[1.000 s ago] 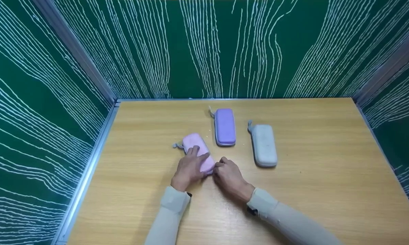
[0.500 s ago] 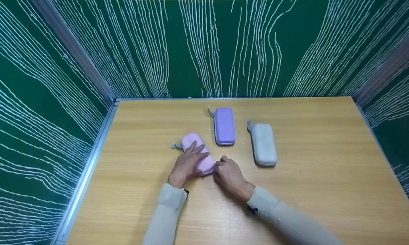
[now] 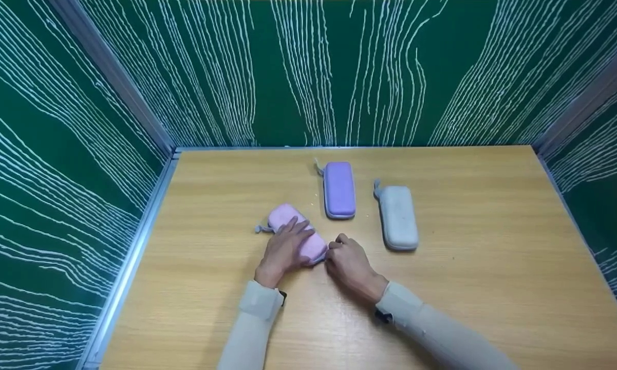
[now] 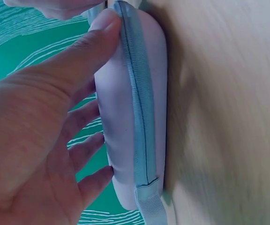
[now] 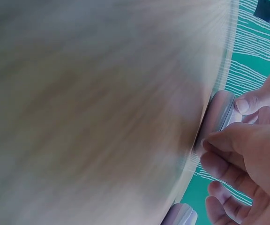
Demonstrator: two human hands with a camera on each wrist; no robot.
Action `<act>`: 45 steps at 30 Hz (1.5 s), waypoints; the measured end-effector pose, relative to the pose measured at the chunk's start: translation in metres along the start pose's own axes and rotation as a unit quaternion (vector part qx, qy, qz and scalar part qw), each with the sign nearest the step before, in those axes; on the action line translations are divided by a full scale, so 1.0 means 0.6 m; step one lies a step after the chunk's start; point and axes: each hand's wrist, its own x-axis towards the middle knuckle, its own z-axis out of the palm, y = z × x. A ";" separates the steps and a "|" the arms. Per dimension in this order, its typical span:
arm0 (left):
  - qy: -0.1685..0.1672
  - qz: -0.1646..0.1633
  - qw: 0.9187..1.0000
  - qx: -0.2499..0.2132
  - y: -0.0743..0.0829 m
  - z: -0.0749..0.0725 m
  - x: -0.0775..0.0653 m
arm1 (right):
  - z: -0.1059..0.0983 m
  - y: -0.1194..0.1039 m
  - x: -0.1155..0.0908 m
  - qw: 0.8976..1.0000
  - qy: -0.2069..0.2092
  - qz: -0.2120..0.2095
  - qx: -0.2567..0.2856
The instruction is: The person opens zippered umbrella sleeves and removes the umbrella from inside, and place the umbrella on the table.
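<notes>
A pink zip-up hard case lies aslant on the table, its grey wrist strap at the far-left end. My left hand holds it, fingers spread over the lid. In the left wrist view, the left thumb presses beside the grey zipper near one end, and the zipper line looks closed along this side. At the near-right corner, my right hand pinches with curled fingers. The right wrist view has its thumb and index finger meeting at the case's end; whatever small part they pinch is hidden.
Beyond the hands, a purple case lies on the wooden table. Right of it is a grey case, also with a strap. Green walls with white wavy lines stand around the table's back and sides.
The pink case has turned slightly, its strap end swinging left and toward me, its near end shifting right. The left hand has slid a little along the lid; the right hand has edged right.
</notes>
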 end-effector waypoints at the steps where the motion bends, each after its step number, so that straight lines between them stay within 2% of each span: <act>1: 0.002 0.000 1.000 0.000 0.000 0.001 0.000 | 0.001 0.000 -0.001 1.000 0.002 0.000 -0.002; 11: 0.018 -0.022 0.999 0.022 0.007 0.013 0.004 | 0.005 -0.002 -0.005 1.000 0.021 -0.007 -0.007; 18: 0.054 -0.032 0.996 0.062 0.015 0.022 0.006 | 0.004 -0.003 -0.005 1.000 0.021 -0.007 -0.009; 22: 0.063 -0.035 0.994 0.081 0.018 0.025 0.007 | 0.003 -0.002 -0.006 1.000 0.019 -0.007 -0.012; 35: 0.104 -0.040 0.989 0.097 0.025 0.035 0.007 | 0.001 -0.001 -0.008 0.999 0.024 -0.001 -0.029; 37: 0.097 -0.043 0.990 0.092 0.025 0.034 0.008 | 0.000 0.000 -0.008 0.999 0.022 0.002 -0.029; 40: 0.071 -0.045 0.994 0.073 0.023 0.027 0.010 | -0.002 0.001 -0.008 1.000 0.020 0.010 -0.020; 45: 0.003 -0.032 0.999 0.020 0.012 0.004 0.004 | -0.003 0.004 -0.009 1.000 0.017 0.023 -0.012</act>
